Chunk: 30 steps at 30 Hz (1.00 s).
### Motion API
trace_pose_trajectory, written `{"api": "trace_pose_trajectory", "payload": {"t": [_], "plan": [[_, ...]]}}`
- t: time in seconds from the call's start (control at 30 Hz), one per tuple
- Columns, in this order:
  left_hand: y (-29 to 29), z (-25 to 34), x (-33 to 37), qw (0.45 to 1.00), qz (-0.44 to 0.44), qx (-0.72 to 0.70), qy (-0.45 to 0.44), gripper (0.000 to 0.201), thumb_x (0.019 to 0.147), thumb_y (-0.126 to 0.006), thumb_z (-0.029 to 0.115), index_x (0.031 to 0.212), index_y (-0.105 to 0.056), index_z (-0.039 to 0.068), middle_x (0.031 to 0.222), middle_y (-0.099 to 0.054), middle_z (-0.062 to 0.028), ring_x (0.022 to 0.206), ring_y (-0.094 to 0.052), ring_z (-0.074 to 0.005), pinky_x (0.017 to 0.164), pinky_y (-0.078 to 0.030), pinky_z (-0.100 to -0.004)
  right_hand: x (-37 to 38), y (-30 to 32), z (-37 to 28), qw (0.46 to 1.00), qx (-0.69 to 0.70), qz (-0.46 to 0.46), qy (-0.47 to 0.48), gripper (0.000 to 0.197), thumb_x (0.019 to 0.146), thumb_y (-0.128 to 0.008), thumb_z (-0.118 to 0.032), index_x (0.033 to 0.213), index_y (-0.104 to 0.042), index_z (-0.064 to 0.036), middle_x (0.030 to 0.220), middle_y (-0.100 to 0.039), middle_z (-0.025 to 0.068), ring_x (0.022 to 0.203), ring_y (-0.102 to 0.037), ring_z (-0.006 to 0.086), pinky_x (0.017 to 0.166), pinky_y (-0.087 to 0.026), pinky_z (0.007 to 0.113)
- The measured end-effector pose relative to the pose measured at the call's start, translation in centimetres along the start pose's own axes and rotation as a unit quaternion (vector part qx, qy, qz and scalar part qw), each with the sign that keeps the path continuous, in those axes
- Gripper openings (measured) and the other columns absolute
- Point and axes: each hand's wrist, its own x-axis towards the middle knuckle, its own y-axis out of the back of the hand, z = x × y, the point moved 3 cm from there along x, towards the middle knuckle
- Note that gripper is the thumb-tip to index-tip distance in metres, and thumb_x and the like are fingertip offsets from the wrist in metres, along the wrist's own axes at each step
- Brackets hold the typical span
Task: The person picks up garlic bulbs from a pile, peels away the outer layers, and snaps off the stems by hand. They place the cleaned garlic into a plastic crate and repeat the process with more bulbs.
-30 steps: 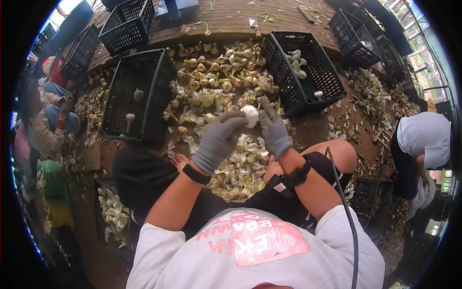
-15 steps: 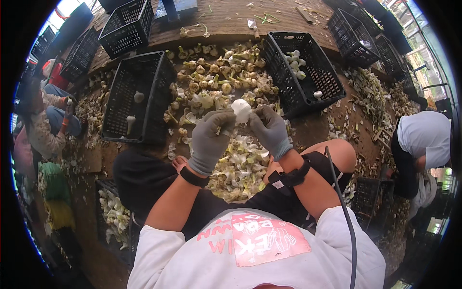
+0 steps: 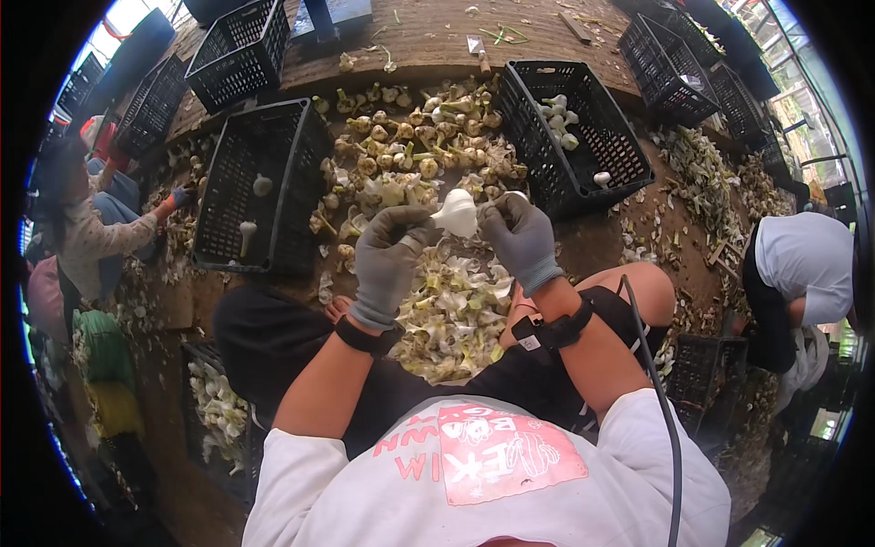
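Observation:
A peeled white garlic bulb [image 3: 458, 215] is held up in front of me, its stem to the left. My gloved left hand [image 3: 394, 260] pinches that stem between thumb and fingers. Close by the bulb's right side, my gloved right hand [image 3: 518, 239] is closed, with a pale flake of garlic skin [image 3: 519, 194] showing at its fingertips. Below both hands lies a heap of stripped garlic skins [image 3: 451, 319] between my legs. Beyond them spreads a pile of unpeeled garlic bulbs [image 3: 410, 137] with stems on.
A black crate [image 3: 264, 182] at the left holds two bulbs; another crate [image 3: 583, 137] at the right holds several. A crate of garlic [image 3: 217, 410] sits by my left hip. Co-workers sit at the left [image 3: 105, 214] and right [image 3: 802, 273]. A cable [image 3: 658, 392] hangs past my right arm.
The bulb has turned so its stem now points left into my left hand. My right hand has drawn slightly away with skin. The left co-worker's arm has stretched out toward the garlic.

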Motion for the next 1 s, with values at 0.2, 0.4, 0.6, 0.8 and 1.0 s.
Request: {"api": "trace_pose_trajectory", "payload": {"t": [0.2, 0.4, 0.6, 0.8, 1.0], "plan": [[0.7, 0.9, 0.4, 0.975, 0.033, -0.164, 0.149, 0.015, 0.088, -0.058, 0.005, 0.103, -0.059, 0.006, 0.092, -0.066, -0.0081, 0.082, -0.068, -0.0195, 0.073, -0.058, -0.0322, 1.1, 1.4, 1.9, 0.992, 0.087, 0.045, -0.084, 0.019, 0.082, -0.06, -0.015, 0.095, -0.06, -0.0018, 0.073, -0.063, 0.0028, 0.059, -0.055, 0.0096, 0.056, -0.044, 0.026], [1.7, -0.8, 0.7, 0.93, 0.023, -0.279, 0.238, 0.019, 0.089, -0.056, 0.004, 0.108, -0.057, 0.004, 0.095, -0.066, -0.0087, 0.086, -0.067, -0.0207, 0.077, -0.059, -0.034, 0.1, -0.5, -2.5, 0.963, 0.203, -0.134, 0.119, 0.052, 0.078, -0.068, -0.004, 0.127, -0.049, -0.0064, 0.125, -0.05, 0.0085, 0.104, -0.055, 0.0134, 0.083, -0.049, 0.026], [-1.1, 0.2, -0.3, 0.981, -0.093, -0.101, 0.139, 0.029, 0.093, -0.052, 0.004, 0.122, -0.052, 0.0, 0.109, -0.062, -0.0117, 0.099, -0.063, -0.0217, 0.088, -0.055, -0.0348, -0.5, -1.3, -3.0, 0.956, 0.095, -0.027, 0.277, 0.049, 0.077, -0.07, 0.002, 0.123, -0.058, -0.0076, 0.118, -0.059, 0.0094, 0.109, -0.057, 0.0201, 0.091, -0.048, 0.029], [0.1, 0.6, 0.0, 0.955, -0.075, -0.186, 0.219, 0.027, 0.094, -0.052, 0.008, 0.119, -0.054, 0.0, 0.108, -0.062, -0.0124, 0.097, -0.064, -0.0216, 0.088, -0.054, -0.0353, 0.2, 0.9, -2.0, 0.909, 0.396, -0.027, -0.126, 0.015, 0.093, -0.057, -0.017, 0.094, -0.062, -0.0026, 0.086, -0.067, 0.0122, 0.085, -0.066, 0.0202, 0.073, -0.054, 0.031], [0.0, 0.0, 0.1, 0.982, -0.014, -0.084, 0.17, 0.026, 0.094, -0.052, 0.01, 0.118, -0.054, 0.001, 0.107, -0.063, -0.0115, 0.094, -0.065, -0.0225, 0.082, -0.057, -0.0351, -0.4, -0.4, -1.9, 0.99, 0.096, -0.064, 0.082, 0.027, 0.092, -0.06, -0.03, 0.082, -0.057, -0.0046, 0.066, -0.059, 0.0048, 0.056, -0.06, 0.016, 0.049, -0.049, 0.029]]}}
